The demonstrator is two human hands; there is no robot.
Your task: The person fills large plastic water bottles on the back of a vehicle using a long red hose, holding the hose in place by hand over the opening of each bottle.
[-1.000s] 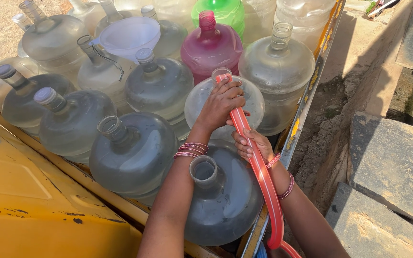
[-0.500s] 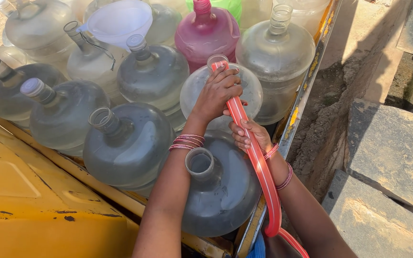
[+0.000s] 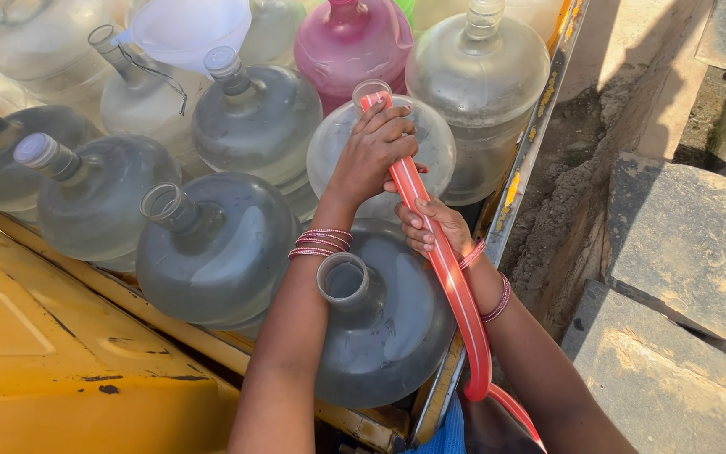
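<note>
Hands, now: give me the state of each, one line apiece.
Left hand: closed around the red hose near its end, at the mouth of a clear water jug.
Right hand: closed on the same hose lower down.

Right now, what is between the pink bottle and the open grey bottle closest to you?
In the head view, a clear bottle stands between the pink bottle and the open grey bottle, with the left hand holding the red hose at its mouth.

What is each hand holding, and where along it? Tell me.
Both grip the red hose. The left hand holds it near its tip, at the mouth of a clear jug. The right hand holds it just below, further down its length.
</note>
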